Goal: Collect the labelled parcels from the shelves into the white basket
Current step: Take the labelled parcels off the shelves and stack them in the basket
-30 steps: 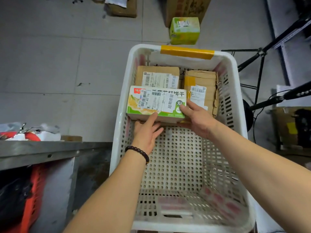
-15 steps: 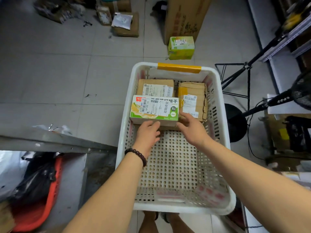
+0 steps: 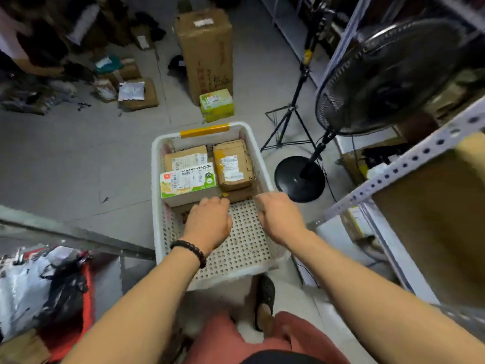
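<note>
Grey tiled floor (image 3: 65, 158) is seen from above, w/ metal shelf (image 3: 409, 164) at R and black fan (image 3: 388, 74) beside it. White basket (image 3: 157, 206) is placed centre. Labelled parcels are packed at its far end: green-white box (image 3: 187, 183) front L, brown parcel A (image 3: 185, 157) behind, brown parcel B (image 3: 232, 164) at R. Left hand (image 3: 207, 222) is held over basket near box, fingers loosely curled, nothing gripped. Right hand (image 3: 280, 219) is over R rim, fingers bent down; grip can't be told.

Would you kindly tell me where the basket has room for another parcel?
The near half of the basket floor is bare, between the green box, side walls and near rim; the left hand hovers over it, the right hand by the right wall. The far end is crowded: green box and brown parcels packed together.
</note>
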